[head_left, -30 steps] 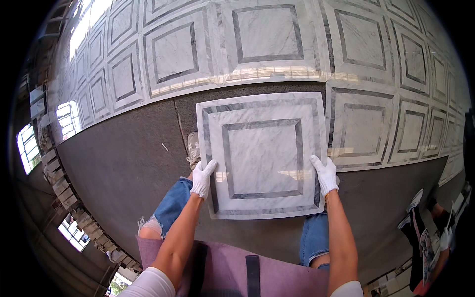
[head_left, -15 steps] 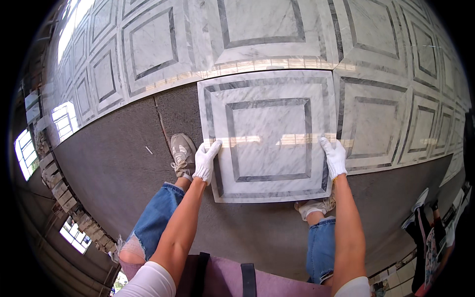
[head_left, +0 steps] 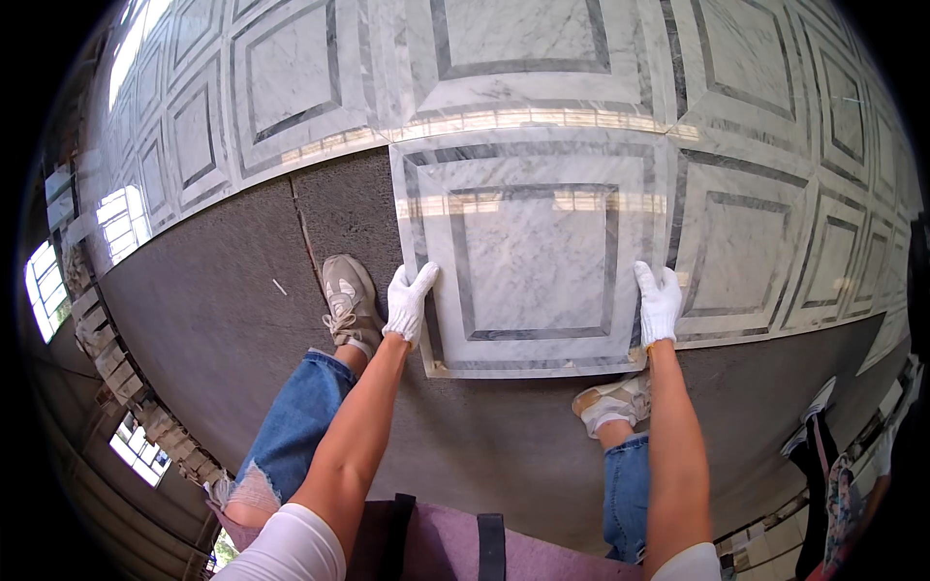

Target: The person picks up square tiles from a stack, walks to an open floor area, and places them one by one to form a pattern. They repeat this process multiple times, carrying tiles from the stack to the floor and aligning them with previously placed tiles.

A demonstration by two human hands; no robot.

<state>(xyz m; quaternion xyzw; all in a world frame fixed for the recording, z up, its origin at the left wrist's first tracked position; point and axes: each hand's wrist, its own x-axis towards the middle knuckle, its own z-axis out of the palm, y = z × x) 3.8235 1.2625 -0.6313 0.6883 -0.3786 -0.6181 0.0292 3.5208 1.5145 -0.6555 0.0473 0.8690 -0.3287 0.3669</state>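
A square white marble tile (head_left: 538, 257) with grey inlaid frames lies almost flat in front of me, its far edge against the laid marble panels. Both my hands wear white knit gloves. My left hand (head_left: 409, 302) grips the tile's left edge, thumb on the top face and fingers along the side. Opposite it, my right hand (head_left: 660, 304) holds the right edge the same way, close to the neighbouring marble panel (head_left: 741, 237). The fingertips at both edges are partly hidden, and I cannot tell whether the tile rests fully on the floor.
Matching panels (head_left: 523, 39) stretch across the far side. Dark grey floor (head_left: 223, 281) with a narrow seam lies left. My left shoe (head_left: 349, 300) stands beside the tile, my right shoe (head_left: 615, 402) below its near edge. Stacked blocks (head_left: 102, 344) line the far left; another person (head_left: 821, 465) is at right.
The tile has come down flatter and its far edge has closed up to the panels. Window reflections on it have shifted toward its far side. Both hands still hold its sides.
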